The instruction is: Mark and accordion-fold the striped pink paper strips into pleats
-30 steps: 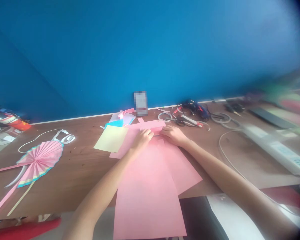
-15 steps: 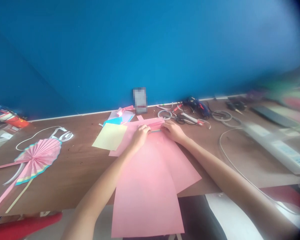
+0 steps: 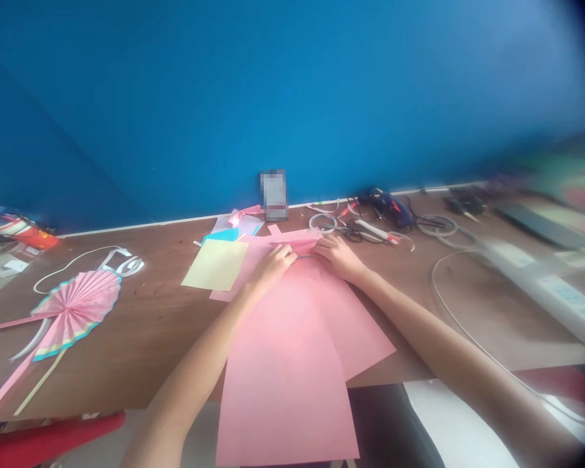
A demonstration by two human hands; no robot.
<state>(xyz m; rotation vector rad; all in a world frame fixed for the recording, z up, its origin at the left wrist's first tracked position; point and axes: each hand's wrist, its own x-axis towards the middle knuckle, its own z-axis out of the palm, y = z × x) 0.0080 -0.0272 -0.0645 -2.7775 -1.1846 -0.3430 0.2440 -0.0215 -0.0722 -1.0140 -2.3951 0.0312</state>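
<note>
A long sheet of pink paper (image 3: 287, 377) runs from the middle of the table over its front edge. At its far end there is a narrow fold. My left hand (image 3: 275, 262) is closed on the left end of this fold, fingertips bent over the paper. On the right end, my right hand (image 3: 340, 257) grips with fingers curled and pressed together. A thin bluish edge shows between the hands. Under the long sheet lies another pink sheet (image 3: 365, 348), sticking out to the right. Beside my left hand rests a yellow sheet (image 3: 216, 265).
A pleated pink paper fan (image 3: 85, 305) with paper strips lies left, near a white ribbon roll (image 3: 129, 265). Scissors (image 3: 358, 231), a glue gun (image 3: 392, 208) and a tape ring (image 3: 323, 223) are at the back right. A power strip (image 3: 560, 292) and its cable lie far right.
The pink fold between my hands has tipped toward me, covering the flat strip and most of the bluish edge seen before. Both hands keep their grip at nearly the same place.
</note>
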